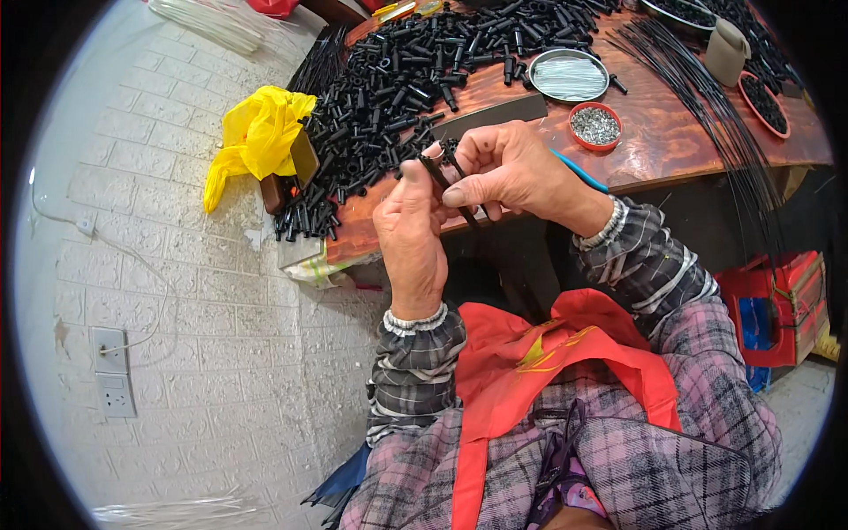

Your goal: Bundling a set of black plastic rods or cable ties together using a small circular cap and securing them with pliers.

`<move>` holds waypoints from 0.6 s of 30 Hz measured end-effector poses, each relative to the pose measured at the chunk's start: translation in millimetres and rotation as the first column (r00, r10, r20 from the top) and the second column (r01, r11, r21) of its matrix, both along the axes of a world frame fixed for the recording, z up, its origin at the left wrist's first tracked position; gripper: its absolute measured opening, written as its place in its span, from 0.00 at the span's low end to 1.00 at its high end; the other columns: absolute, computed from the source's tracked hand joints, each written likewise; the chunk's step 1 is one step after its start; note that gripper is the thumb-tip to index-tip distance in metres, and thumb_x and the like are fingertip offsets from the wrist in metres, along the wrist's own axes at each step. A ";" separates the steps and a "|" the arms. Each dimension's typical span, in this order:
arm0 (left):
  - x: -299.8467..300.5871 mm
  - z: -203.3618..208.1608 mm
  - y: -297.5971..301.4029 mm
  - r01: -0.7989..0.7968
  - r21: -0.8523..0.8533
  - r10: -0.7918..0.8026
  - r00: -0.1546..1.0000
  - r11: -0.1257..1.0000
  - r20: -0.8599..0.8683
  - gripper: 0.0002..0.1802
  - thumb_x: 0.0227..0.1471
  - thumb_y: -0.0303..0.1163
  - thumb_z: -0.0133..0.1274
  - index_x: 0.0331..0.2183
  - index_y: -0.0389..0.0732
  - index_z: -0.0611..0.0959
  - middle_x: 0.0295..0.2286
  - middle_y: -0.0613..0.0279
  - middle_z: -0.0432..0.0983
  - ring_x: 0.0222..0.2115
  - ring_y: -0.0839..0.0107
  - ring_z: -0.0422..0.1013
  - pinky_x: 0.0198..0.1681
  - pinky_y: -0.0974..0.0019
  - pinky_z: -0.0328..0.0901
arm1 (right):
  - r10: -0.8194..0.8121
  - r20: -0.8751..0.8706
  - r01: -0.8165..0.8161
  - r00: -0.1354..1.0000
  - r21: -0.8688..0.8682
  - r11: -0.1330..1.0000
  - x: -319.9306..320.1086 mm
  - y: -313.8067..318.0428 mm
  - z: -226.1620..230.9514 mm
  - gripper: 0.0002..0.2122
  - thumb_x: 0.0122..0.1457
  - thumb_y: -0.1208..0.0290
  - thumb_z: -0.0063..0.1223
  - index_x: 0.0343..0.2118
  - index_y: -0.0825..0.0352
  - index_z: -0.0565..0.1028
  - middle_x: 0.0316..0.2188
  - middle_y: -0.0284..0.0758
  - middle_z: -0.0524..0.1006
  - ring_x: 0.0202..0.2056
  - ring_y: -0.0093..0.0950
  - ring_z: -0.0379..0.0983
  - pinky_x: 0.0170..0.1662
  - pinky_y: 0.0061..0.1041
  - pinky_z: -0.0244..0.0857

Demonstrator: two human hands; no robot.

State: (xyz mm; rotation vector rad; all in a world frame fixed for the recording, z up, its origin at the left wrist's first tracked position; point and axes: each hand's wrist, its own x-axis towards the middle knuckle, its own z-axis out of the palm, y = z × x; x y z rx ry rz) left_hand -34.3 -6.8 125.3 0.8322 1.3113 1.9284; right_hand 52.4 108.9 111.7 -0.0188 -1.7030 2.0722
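Both my hands meet above the table's near edge, around thin black rods with small dark tips. My left hand is closed on them, thumb pointing up. From the right, my right hand pinches them between thumb and fingers near the upper end. The rods' lower part runs down toward my lap and blends into the dark there. A large heap of black tubular parts lies just beyond my hands. Behind my right hand is a flat dark bar, and a blue stick lies beside my wrist.
A metal dish of pale thin sticks and a red dish of small silvery bits stand right of the heap. Long black rods overhang the table edge. A yellow bag hangs at the left corner; a red stool stands right.
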 end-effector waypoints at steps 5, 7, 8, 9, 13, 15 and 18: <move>-0.8 5.5 2.0 -0.001 -0.016 0.000 0.998 1.000 -0.069 0.23 0.52 0.46 0.41 0.32 0.33 0.76 0.23 0.67 0.71 0.21 0.81 0.65 0.23 0.78 0.61 | 0.078 0.060 -0.072 0.995 -0.087 0.994 0.9 2.2 7.4 0.09 0.45 0.67 0.57 0.23 0.68 0.70 0.17 0.31 0.72 0.11 0.15 0.65 0.09 0.08 0.51; 2.3 7.9 2.1 -0.021 -0.039 0.017 0.996 0.999 -0.086 0.23 0.52 0.45 0.42 0.32 0.33 0.76 0.22 0.67 0.70 0.20 0.82 0.64 0.23 0.79 0.59 | 0.116 0.014 -0.114 0.993 -0.121 0.986 0.0 4.7 6.2 0.10 0.46 0.67 0.56 0.24 0.69 0.72 0.16 0.31 0.72 0.11 0.15 0.66 0.09 0.09 0.51; 3.7 8.8 2.6 -0.019 -0.040 0.016 0.996 0.999 -0.085 0.23 0.52 0.45 0.42 0.32 0.33 0.76 0.22 0.67 0.70 0.20 0.82 0.64 0.23 0.79 0.59 | 0.115 0.014 -0.112 0.993 -0.122 0.986 1.2 4.7 6.2 0.10 0.46 0.67 0.56 0.24 0.69 0.72 0.16 0.31 0.72 0.11 0.15 0.66 0.09 0.09 0.51; 5.2 9.5 3.0 -0.025 -0.034 0.022 0.997 0.999 -0.072 0.22 0.52 0.45 0.43 0.32 0.32 0.76 0.22 0.67 0.70 0.19 0.82 0.64 0.22 0.79 0.59 | 0.076 0.004 -0.075 0.997 -0.098 0.992 2.6 4.0 6.7 0.09 0.46 0.68 0.56 0.23 0.70 0.73 0.16 0.31 0.72 0.11 0.16 0.66 0.09 0.09 0.51; 11.1 9.7 1.9 -0.086 -0.043 0.085 0.996 0.995 -0.018 0.20 0.51 0.42 0.45 0.33 0.32 0.76 0.23 0.66 0.71 0.19 0.82 0.64 0.20 0.80 0.59 | -0.067 -0.013 0.066 0.998 -0.037 0.997 9.5 -6.3 11.0 0.09 0.45 0.69 0.57 0.17 0.68 0.71 0.12 0.29 0.70 0.10 0.14 0.64 0.09 0.09 0.50; 11.3 7.9 4.2 -0.087 -0.034 0.087 0.996 0.996 0.008 0.20 0.51 0.41 0.45 0.34 0.32 0.76 0.23 0.66 0.71 0.20 0.82 0.64 0.20 0.80 0.59 | -0.126 -0.050 0.124 0.991 -0.040 0.992 9.0 -12.4 9.6 0.09 0.45 0.70 0.58 0.17 0.68 0.71 0.12 0.28 0.70 0.10 0.13 0.63 0.10 0.09 0.50; 16.5 9.1 6.3 -0.088 -0.014 0.089 0.994 0.996 0.058 0.18 0.51 0.39 0.46 0.33 0.32 0.76 0.23 0.65 0.71 0.20 0.81 0.65 0.21 0.79 0.61 | -0.237 -0.119 0.234 0.964 -0.039 0.972 9.0 -19.7 7.5 0.09 0.44 0.72 0.58 0.15 0.68 0.70 0.10 0.27 0.69 0.10 0.12 0.61 0.10 0.09 0.49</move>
